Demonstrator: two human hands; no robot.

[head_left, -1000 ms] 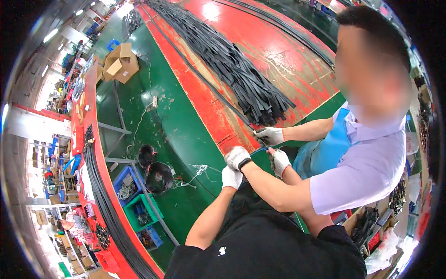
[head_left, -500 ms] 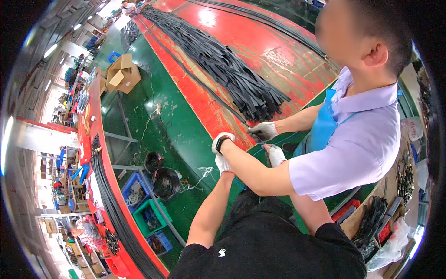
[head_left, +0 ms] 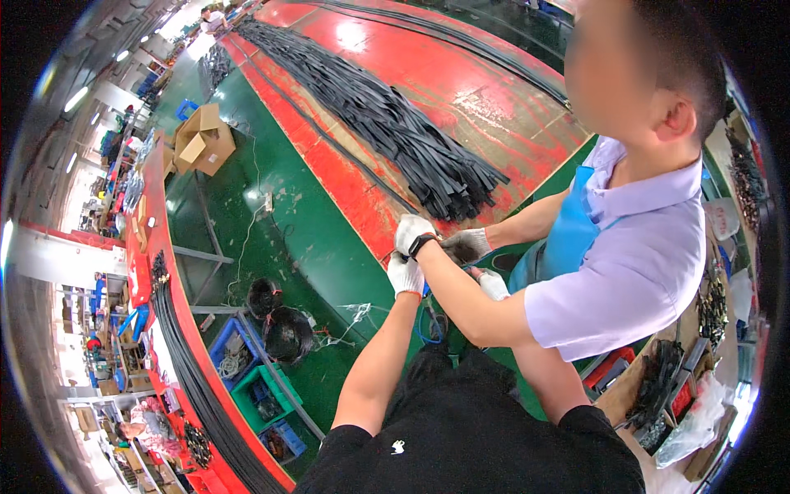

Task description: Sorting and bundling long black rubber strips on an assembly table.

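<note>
My left hand (head_left: 405,275), in a white knit glove, is closed at the near end of the red table (head_left: 370,216). What it grips is hidden. A co-worker's gloved hand with a dark wristband (head_left: 414,234) is right above it, touching or nearly so. My right hand (head_left: 492,284), also gloved, is partly covered by the co-worker's forearm. Its fingers are curled around something too small to make out. Between my hands, the co-worker's other glove (head_left: 467,244), soiled grey, is near the end of a long black strip (head_left: 362,165). A thin blue hose (head_left: 424,333) loops below.
A thick bundle of flat black strips (head_left: 411,148) lies along the table. The co-worker (head_left: 634,239) stands close on my right. At left are a red bench (head_left: 177,272) with black strips, blue and green crates (head_left: 267,395), black coils (head_left: 288,333) and a cardboard box (head_left: 206,140).
The co-worker's wristbanded hand has moved up and right, uncovering more of my left hand. My left hand has shifted slightly up and right. The blue hose loop shows more beneath the hands.
</note>
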